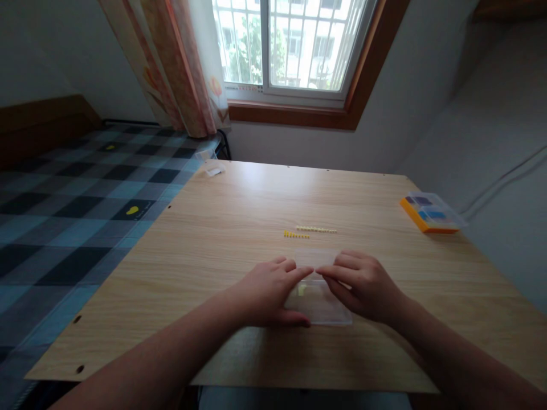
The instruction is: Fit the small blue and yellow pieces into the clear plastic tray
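Both hands rest on a clear plastic box (318, 296) lying flat near the front edge of the desk (239, 205). The left hand (267, 293) lies over its left side with the thumb along the front edge, pinning it down; the right hand (363, 285) covers the right side. Their fingertips meet over the middle of the lid, so each grip is a light, flat-fingered hold on the box rather than a closed fist. Something small and pale yellow-green shows through the plastic; what it is cannot be made out.

Just beyond the box, two short rows of small beads (310, 232) lie on the bare wood, apart from the hands. Farther right, near the desk's edge, sits an orange-based compartment case (431, 213). At the far left corner lie small clear containers (211, 162). A checked bed (72, 193) runs along the left, and a window (294, 42) stands beyond.
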`<move>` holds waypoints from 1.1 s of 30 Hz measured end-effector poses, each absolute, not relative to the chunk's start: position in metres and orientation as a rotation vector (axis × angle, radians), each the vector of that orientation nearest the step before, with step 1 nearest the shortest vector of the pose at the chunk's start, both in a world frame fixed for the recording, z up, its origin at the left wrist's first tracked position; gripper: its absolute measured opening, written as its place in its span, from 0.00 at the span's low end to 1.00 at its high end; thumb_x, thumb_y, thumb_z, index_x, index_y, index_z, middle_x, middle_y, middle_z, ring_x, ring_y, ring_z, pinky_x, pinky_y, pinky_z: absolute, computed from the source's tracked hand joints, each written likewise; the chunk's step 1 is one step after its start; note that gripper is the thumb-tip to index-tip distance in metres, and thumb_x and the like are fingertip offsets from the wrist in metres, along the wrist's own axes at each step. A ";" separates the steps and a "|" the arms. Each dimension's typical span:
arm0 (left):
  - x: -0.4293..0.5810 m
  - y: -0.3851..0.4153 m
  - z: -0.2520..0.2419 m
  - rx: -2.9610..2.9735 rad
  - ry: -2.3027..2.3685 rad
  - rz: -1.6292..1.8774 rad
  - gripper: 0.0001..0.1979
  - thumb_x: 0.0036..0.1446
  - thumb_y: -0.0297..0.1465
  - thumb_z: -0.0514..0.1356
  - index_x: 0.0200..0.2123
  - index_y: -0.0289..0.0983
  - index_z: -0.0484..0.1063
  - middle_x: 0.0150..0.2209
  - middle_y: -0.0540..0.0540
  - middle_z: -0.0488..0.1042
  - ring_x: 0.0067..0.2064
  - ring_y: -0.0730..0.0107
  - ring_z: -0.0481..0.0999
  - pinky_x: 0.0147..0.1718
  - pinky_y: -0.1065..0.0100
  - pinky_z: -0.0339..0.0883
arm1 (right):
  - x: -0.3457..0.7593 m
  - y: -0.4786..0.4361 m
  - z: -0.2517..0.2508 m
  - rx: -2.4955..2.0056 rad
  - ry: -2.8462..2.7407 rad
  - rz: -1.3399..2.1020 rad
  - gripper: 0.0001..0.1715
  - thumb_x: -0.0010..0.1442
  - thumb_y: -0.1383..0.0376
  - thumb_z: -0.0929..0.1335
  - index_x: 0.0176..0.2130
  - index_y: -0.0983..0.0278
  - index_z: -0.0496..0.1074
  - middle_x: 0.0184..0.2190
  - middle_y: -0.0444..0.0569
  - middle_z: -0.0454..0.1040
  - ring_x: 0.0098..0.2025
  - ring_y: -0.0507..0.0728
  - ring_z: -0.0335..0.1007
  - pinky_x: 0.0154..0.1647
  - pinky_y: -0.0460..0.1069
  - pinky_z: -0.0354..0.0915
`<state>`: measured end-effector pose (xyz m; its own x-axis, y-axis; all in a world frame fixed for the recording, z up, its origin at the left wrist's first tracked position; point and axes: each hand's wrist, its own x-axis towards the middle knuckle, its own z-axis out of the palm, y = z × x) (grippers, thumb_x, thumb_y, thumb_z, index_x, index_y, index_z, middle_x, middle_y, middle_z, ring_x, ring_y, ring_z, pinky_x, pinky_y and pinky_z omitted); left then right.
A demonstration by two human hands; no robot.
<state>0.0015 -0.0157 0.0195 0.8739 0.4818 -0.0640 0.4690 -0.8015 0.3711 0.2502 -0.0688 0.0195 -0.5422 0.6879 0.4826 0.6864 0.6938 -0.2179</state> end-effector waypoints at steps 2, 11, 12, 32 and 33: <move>0.001 -0.016 0.020 2.661 0.707 0.056 0.46 0.52 0.54 0.69 0.68 0.38 0.63 0.52 0.39 0.75 0.52 0.48 0.75 0.52 0.53 0.69 | 0.257 -0.057 0.026 -1.115 -2.295 -0.001 0.13 0.70 0.68 0.65 0.44 0.64 0.80 0.31 0.50 0.76 0.34 0.56 0.67 0.38 0.52 0.62; 0.001 -0.016 0.020 2.658 0.732 0.058 0.46 0.52 0.55 0.69 0.67 0.39 0.64 0.50 0.39 0.76 0.52 0.47 0.75 0.51 0.54 0.69 | 0.243 0.038 0.047 -1.566 -2.285 0.255 0.10 0.65 0.66 0.70 0.39 0.62 0.84 0.35 0.49 0.81 0.38 0.55 0.74 0.44 0.49 0.65; 0.001 -0.016 0.020 2.662 0.733 0.062 0.46 0.52 0.56 0.69 0.67 0.40 0.64 0.51 0.39 0.76 0.52 0.47 0.75 0.51 0.54 0.69 | 0.238 0.048 0.047 -1.637 -2.298 0.269 0.10 0.64 0.66 0.70 0.39 0.61 0.84 0.36 0.49 0.82 0.39 0.55 0.74 0.43 0.49 0.64; 0.000 -0.016 0.019 2.658 0.724 0.073 0.45 0.53 0.55 0.68 0.68 0.40 0.63 0.51 0.40 0.75 0.53 0.47 0.74 0.51 0.53 0.70 | 0.219 0.039 0.054 -1.583 -2.295 0.232 0.08 0.64 0.67 0.71 0.38 0.62 0.84 0.36 0.49 0.81 0.39 0.55 0.74 0.41 0.49 0.64; 0.000 -0.016 0.019 2.654 0.724 0.069 0.45 0.53 0.55 0.68 0.68 0.40 0.63 0.52 0.39 0.75 0.53 0.47 0.74 0.52 0.53 0.69 | 0.226 0.026 0.059 -1.459 -2.310 0.262 0.08 0.65 0.66 0.71 0.38 0.62 0.84 0.35 0.49 0.81 0.38 0.55 0.73 0.42 0.49 0.64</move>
